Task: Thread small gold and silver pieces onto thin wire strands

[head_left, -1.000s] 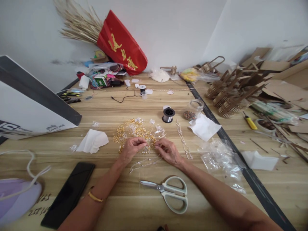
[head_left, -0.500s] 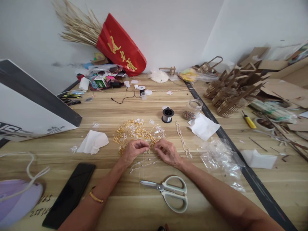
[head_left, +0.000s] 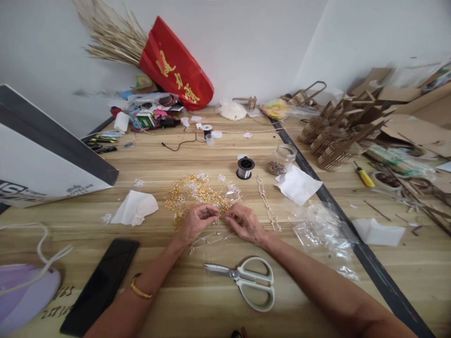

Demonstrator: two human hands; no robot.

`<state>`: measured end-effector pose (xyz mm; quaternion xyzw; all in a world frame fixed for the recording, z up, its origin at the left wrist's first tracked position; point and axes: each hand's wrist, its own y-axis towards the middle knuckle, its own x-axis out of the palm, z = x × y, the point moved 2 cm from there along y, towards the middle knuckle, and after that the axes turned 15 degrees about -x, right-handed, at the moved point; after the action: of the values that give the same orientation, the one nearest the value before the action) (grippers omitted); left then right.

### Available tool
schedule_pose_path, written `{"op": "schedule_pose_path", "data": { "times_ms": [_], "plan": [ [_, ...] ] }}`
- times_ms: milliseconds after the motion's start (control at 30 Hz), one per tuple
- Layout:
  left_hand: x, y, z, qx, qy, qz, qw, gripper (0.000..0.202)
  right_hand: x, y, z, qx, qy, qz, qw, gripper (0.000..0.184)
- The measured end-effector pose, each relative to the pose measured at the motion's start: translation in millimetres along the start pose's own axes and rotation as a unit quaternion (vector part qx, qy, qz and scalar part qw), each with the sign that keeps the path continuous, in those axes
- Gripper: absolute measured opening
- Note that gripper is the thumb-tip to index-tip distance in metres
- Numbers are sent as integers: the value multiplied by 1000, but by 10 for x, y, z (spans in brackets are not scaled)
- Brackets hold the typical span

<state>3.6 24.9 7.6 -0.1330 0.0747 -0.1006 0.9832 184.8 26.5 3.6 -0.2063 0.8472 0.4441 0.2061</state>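
Note:
My left hand [head_left: 196,221] and my right hand [head_left: 244,222] meet at the near edge of a heap of gold and clear beads [head_left: 200,190] on the wooden table. Both hands pinch their fingertips together over something tiny between them that I cannot make out. A beaded silver strand [head_left: 208,238] lies on the table just under my hands. Another beaded chain [head_left: 268,204] lies to the right of my right hand. A gold bangle sits on my left wrist.
White-handled scissors [head_left: 249,280] lie near my right forearm. A black phone [head_left: 100,283] is at lower left, crumpled tissue [head_left: 136,207] left of the beads. A wire spool [head_left: 245,168], bead jar [head_left: 283,160], white paper [head_left: 298,185] and plastic bags [head_left: 324,232] sit to the right.
Both hands stay at the same spot with only slight finger movement. The view has shifted a little.

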Motion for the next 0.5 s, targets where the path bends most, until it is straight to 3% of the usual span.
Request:
{"op": "schedule_pose_path", "data": {
  "times_ms": [167,500],
  "plan": [
    [39,-51,38,69,95,65,991,15,5,-2,6,-17,-4,4,1000,12],
    [51,-78,26,245,224,143,933,14,18,-13,14,-32,-2,-2,999,8]
  ]
}}
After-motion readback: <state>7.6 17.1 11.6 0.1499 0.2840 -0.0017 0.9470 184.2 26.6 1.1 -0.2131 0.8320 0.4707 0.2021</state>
